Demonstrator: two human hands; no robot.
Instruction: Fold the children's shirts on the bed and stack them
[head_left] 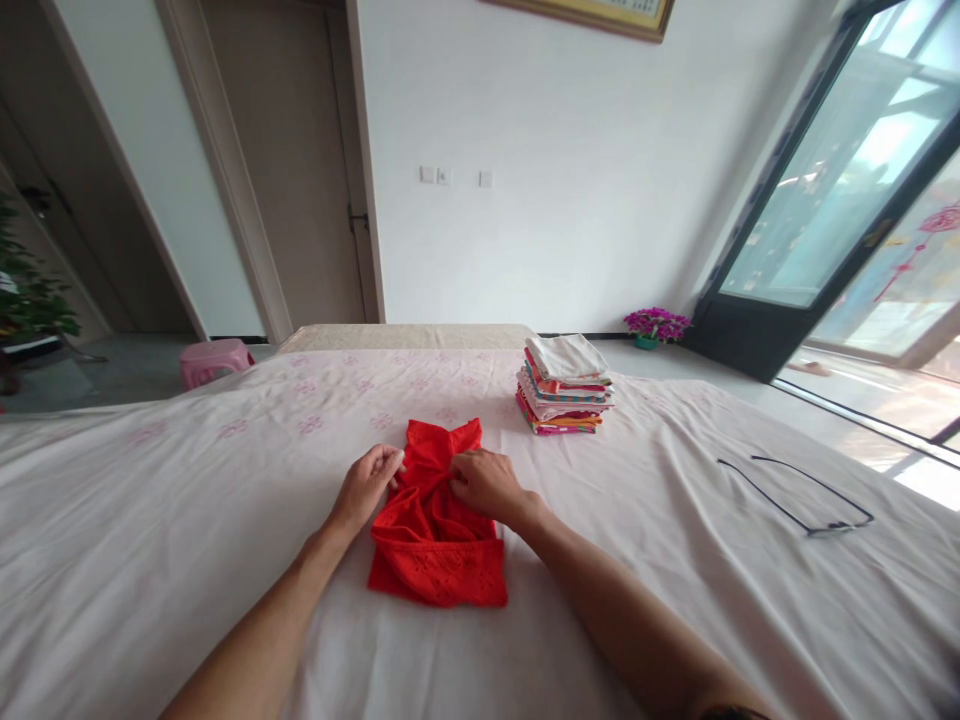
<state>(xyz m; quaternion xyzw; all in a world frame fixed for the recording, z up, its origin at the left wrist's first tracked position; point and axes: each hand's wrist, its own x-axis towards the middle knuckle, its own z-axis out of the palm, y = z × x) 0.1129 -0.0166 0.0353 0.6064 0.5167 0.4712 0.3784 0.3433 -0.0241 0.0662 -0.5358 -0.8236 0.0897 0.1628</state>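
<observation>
A red cloth (450, 575) with a small openwork pattern lies in front of me on the pale bed sheet. Its lower part is folded over in a band, and the middle is rumpled into creases. At its left edge is my left hand (369, 480), closed with thumb and fingertips against the fabric. My right hand (487, 482) rests over the upper right part, its fingers curled into the red cloth; the fingertips are partly hidden. Beyond my right hand stands a stack of folded cloths (566, 385), white on top and many-coloured below.
Black-framed glasses (806, 515) lie on the sheet (630, 620) at the right. A pink stool (216, 360) stands on the floor at the left. Purple flowers (657, 324) in a green pot sit by the wall, near a glass door (817, 200).
</observation>
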